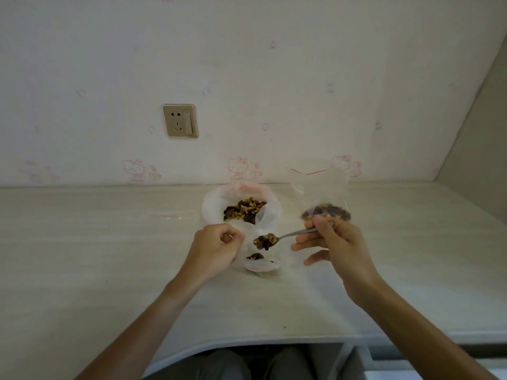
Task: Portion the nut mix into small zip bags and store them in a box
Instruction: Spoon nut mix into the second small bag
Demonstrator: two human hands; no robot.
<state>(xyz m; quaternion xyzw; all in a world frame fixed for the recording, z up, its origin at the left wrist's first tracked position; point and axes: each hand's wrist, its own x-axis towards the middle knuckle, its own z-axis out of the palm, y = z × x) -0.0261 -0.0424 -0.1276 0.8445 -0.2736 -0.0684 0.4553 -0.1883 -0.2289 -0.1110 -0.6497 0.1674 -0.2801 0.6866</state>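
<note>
Wall socket: a beige switched power socket (180, 120) sits on the pale cartoon-patterned wall (274, 78), well behind everything I handle.
Left hand: my left hand (216, 249) has its fingers curled, pinching the rim of a small clear plastic zip bag (259, 263) to keep its mouth open.
Small bag: it slumps on the pale wood-grain desk top (82, 256) with only a few dark nut pieces inside. I judge it thin, soft and slippery, light enough to collapse if I let the rim go, so the rim is the place to hold.
Supply bag: a large white thin plastic bag (241, 207) of brown mixed nuts and dark dried fruit lies open just behind the small one.
Spoon: a slim metal spoon (288, 235) carries a heaped load of nut mix (265, 240) right above the small bag's mouth. The heap looks loose and likely to spill if tipped early.
Right hand: my right hand (329, 242) pinches the spoon handle with thumb and forefinger, other fingers spread loose.
Filled bag: a clear zip bag with a red seal line (321, 193) stands behind my right hand, nuts in its bottom, close enough that my knuckles could knock it over.
Box: no storage box is in sight.
</note>
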